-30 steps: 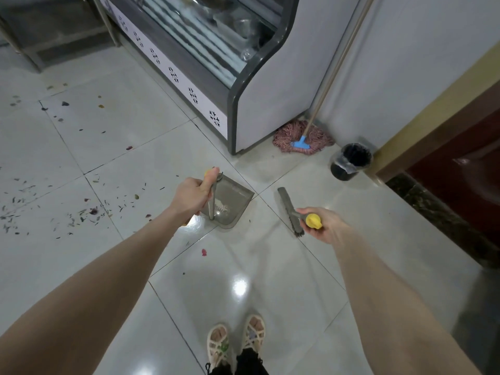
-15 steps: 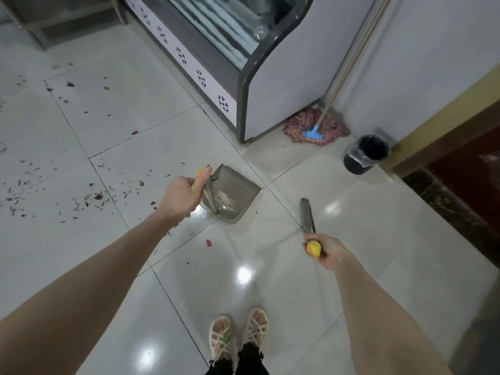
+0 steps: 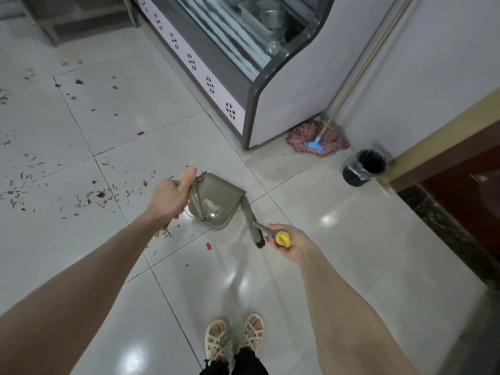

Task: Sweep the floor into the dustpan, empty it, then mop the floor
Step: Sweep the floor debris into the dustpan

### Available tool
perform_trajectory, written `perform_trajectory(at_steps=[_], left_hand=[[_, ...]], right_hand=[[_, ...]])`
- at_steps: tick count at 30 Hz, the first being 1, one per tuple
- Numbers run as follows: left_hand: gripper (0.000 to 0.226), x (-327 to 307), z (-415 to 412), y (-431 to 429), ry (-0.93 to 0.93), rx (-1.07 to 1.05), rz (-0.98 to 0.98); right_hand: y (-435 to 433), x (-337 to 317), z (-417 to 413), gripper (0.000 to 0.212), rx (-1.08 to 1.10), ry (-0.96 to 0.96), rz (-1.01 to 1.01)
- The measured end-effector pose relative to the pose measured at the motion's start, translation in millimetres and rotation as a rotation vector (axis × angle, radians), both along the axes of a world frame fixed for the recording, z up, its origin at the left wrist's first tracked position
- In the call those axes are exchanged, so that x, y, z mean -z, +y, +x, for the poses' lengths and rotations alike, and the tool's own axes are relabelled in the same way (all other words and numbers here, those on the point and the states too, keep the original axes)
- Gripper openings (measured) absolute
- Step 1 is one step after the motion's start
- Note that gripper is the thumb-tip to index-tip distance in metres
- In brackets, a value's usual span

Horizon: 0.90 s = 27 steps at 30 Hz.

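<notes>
A person in sandals (image 3: 234, 339) stands on a tiled floor (image 3: 338, 266), the right hand (image 3: 290, 244) curled round the yellow-tipped handle of a small broom (image 3: 249, 218) whose head sits just right of the dustpan (image 3: 220, 201). The left hand (image 3: 169, 197) grips the tilted dustpan's handle. Scraps (image 3: 102, 196) litter the tiles left of the dustpan; beyond it to the right, a lined bin (image 3: 364, 169) and a mop (image 3: 316, 138) stand by a display cabinet (image 3: 292, 98).

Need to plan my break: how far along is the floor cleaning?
Nothing looks finished. Sweeping is in hand: left hand holds the dustpan, right hand the brush. Left: scraps across the tiles, emptying into the bin, and mopping; the mop leans by the wall.
</notes>
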<state>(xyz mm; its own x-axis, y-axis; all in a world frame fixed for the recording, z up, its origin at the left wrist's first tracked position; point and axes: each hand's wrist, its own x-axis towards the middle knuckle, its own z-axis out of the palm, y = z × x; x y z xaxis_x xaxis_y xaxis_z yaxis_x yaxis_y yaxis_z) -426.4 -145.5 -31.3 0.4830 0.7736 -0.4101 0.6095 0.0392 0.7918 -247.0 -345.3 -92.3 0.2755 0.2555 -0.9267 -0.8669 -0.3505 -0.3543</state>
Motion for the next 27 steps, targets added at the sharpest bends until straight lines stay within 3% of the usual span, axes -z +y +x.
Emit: perform_trajectory(at_steps=[13,27], left_hand=[[0.066,-15.8,30.7,21.1,0.011,0.001,0.057],[0.070,-3.0,183.8,78.8,0.074,-0.110,-0.010]], right_hand=[[25.6,-38.3,71.8,0.023,0.072,-0.091,0.095],[110.6,-19.1,257.2,0.034,0.027,-0.177,0.052]])
